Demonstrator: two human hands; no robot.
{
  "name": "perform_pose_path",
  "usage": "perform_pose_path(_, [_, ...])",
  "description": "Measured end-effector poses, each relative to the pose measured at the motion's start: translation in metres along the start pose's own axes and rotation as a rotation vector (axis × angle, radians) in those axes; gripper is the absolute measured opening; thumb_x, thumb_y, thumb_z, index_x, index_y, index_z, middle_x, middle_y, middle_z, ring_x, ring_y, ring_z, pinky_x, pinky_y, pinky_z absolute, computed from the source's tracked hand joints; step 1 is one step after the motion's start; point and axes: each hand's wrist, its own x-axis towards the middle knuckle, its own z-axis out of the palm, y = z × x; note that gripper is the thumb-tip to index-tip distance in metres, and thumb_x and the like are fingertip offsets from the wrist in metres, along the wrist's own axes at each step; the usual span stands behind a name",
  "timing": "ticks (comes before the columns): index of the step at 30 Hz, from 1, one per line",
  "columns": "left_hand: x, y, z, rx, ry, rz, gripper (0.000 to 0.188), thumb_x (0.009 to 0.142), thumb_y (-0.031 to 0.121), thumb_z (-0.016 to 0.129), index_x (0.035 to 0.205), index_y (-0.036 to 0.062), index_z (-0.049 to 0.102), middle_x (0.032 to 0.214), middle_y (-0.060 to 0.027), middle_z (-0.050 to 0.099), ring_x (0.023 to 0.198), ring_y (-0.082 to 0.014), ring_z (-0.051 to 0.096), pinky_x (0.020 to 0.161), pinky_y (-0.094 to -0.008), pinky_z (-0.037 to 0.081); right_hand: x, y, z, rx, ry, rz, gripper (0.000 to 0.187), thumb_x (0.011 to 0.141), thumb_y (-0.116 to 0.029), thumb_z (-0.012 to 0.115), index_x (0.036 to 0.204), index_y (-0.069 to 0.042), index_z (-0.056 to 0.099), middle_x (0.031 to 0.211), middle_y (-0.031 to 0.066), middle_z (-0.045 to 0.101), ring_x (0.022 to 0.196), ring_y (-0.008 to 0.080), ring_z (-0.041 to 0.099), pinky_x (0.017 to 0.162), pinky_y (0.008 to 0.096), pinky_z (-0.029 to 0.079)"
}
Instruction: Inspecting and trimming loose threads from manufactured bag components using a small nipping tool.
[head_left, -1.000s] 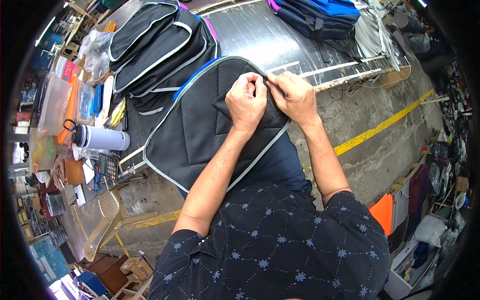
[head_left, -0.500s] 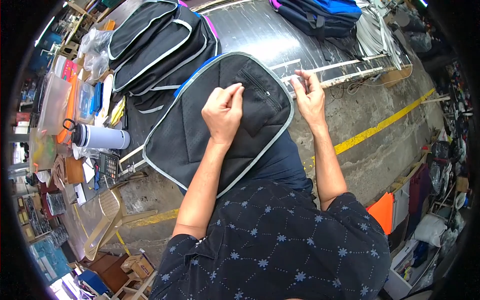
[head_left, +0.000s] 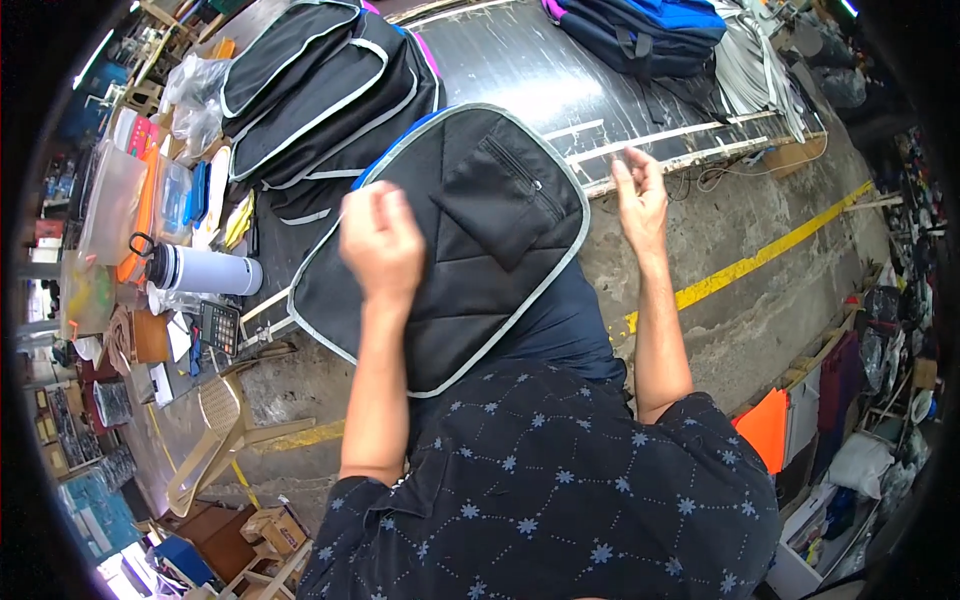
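A black padded bag panel [head_left: 370, 285] edged in grey binding lies across my lap and the table edge. On its upper right part sits a small black zippered pocket [head_left: 500, 195], its silver zip pull showing. My left hand [head_left: 382, 245] is held over the panel's left side, fingers curled closed and smeared by motion; anything in them is too small to make out. To the right of the panel, apart from it, my right hand [head_left: 642, 205] is raised with thumb and fingers slightly apart, no object visible in it.
Black bag pieces with grey edging [head_left: 310, 100] are piled at the far left of the dark table [head_left: 490, 60]. A blue and black backpack [head_left: 640, 40] lies at the back right. A lilac bottle [head_left: 205, 270] and a calculator [head_left: 220, 328] are on the left. A plastic chair [head_left: 215, 420] stands below them.
My left hand has moved left, away from the pocket to the panel's left side. My right hand has shifted slightly right, its thumb and fingers closer together. The pocket's lower corner is now uncovered.
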Motion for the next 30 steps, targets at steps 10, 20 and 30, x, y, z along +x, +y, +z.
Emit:
perform_pose_path(10, [-0.104,-0.184,-0.238,0.694,0.343,-0.128,0.024,0.103,0.016,0.069,0.088,-0.0021,0.064,0.114,-0.0183,0.067,0.096,-0.0266,0.061,0.086,-0.0368,0.05,0.047,0.014,-0.007,-0.311,-0.03,-0.115,0.038,0.108,-0.027,0.066,0.137,-0.003,0.066,0.107,0.0128,0.074,0.093,0.0189,0.068,0.088,0.0332,0.054])
perform_pose_path(20, [-0.165,-0.162,-0.186,-0.025,-0.096,-0.816,0.049,0.114,0.042,0.053,0.116,-0.0004,0.078,0.111,-0.0097,0.078,0.1,-0.0186,0.069,0.097,-0.0357,0.053,0.076,0.003,0.047,-0.781,0.131,-0.539,0.038,0.101,-0.036,0.072,0.134,-0.017,0.074,0.14,0.0106,0.066,0.134,0.032,0.056,0.112,0.0509,0.041])
perform_pose_path(30, [-0.104,-0.131,-0.167,0.063,0.19,-0.44,0.032,0.103,0.015,0.07,0.132,0.0017,0.072,0.118,-0.0073,0.072,0.091,-0.0135,0.067,0.077,-0.0285,0.055,-0.059,-0.1,0.037,-0.594,-0.445,-0.854,0.049,0.076,-0.046,0.089,0.115,-0.02,0.079,0.145,0.0076,0.063,0.145,0.0331,0.049,0.124,0.0572,0.025])
